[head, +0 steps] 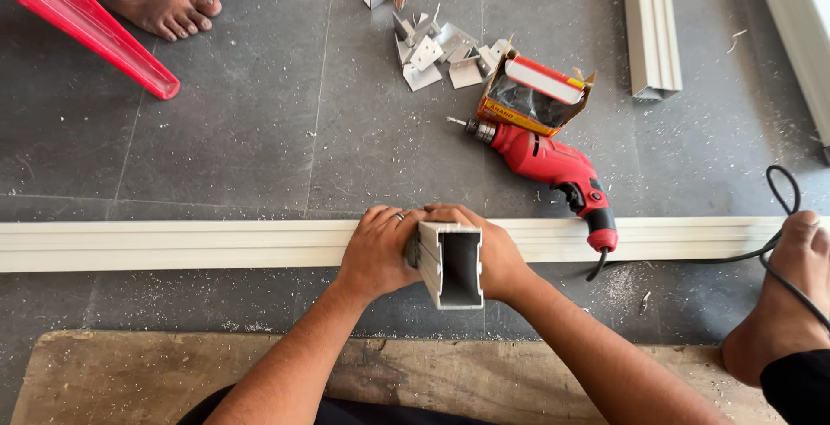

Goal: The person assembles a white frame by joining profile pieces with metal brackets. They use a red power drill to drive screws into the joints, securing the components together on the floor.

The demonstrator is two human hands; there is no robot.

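Short profile piece [451, 262] | clasped by left hand [378, 250] and right hand [488, 248], butted against long rail [173, 245] | step: aligning joint | next: steady hold; drill [553, 170] at 1 o'clock

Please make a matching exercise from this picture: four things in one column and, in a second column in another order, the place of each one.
1. red drill
2. metal brackets
3. short hollow profile
4. wooden board

a. between the left hand and the right hand
b. nearest the person, bottom edge
c. far side of the floor, in a loose pile
d. lying beside the open cardboard box

Pairs: 1-d, 2-c, 3-a, 4-b
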